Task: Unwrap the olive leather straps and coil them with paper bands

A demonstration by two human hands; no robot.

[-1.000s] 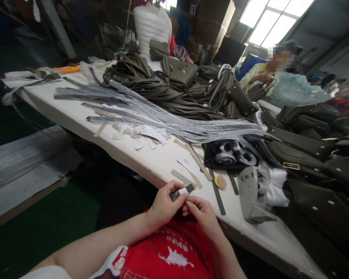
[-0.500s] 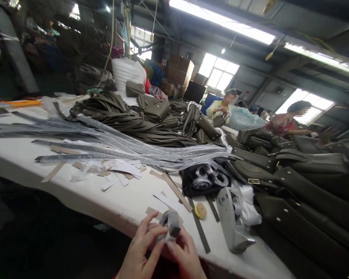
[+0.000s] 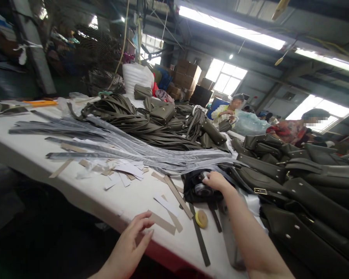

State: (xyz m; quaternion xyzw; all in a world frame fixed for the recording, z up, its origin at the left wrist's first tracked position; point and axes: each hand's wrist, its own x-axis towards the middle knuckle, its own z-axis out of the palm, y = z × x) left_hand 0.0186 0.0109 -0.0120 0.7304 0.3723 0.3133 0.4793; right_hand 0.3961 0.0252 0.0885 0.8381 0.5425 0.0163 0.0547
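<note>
My left hand (image 3: 133, 240) is over the near table edge, fingers apart and holding nothing, close to some brown card strips (image 3: 163, 223). My right hand (image 3: 216, 180) reaches to a black bag (image 3: 190, 186) with grey rolled straps (image 3: 203, 189) in it. Its fingers are bent at a roll, but whether they grip it is hidden. A yellow tape roll (image 3: 201, 219) lies on the white table (image 3: 104, 201) between the two hands. Under my right forearm a grey tape dispenser (image 3: 232, 244) is partly covered.
Long plastic-wrapped straps (image 3: 151, 155) cross the table, with dark straps (image 3: 128, 120) behind. Dark olive bags (image 3: 314, 217) are piled at the right. Paper scraps (image 3: 128, 170) lie left of centre. Two people work beyond the table.
My hands have parted. The grey roll they held together is out of them, and my right hand has moved forward to the black bag. My left hand has opened; the view has shifted slightly.
</note>
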